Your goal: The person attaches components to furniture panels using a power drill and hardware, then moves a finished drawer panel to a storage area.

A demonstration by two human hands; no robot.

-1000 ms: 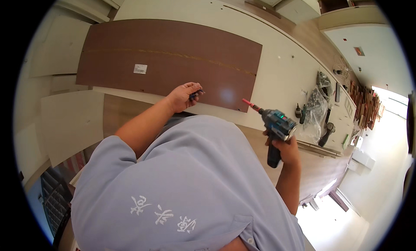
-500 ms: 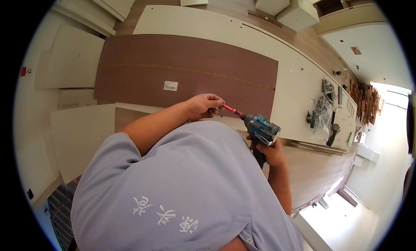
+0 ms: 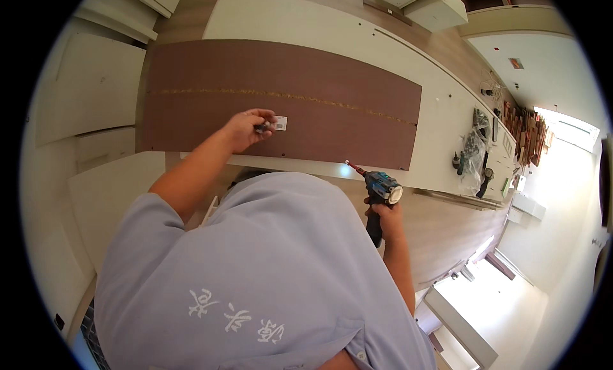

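My right hand [image 3: 389, 218] grips the handle of a blue-and-black cordless driver [image 3: 382, 186]. Its red bit [image 3: 355, 169] points left, over the near edge of a brown panel [image 3: 223, 63]. A bright glow shows by the bit's tip; whether a screw sits there I cannot tell. My left hand [image 3: 248, 132] hovers above the panel beside a white label [image 3: 281, 123], fingers curled round small dark pieces too small to name. A yellowish line runs lengthwise along the panel, which lies on a longer white board [image 3: 440, 121].
On the white board's right end lie a clear plastic bag [image 3: 472, 146] and several hand tools. White panels [image 3: 96, 89] lean at the left. White boxes [image 3: 436, 9] stand on the floor at the far side. Stacked wood strips [image 3: 529, 134] are at the far right.
My left hand has come away from the driver's bit and moved left over the panel. The driver has shifted slightly left, and a light now glows at its tip.
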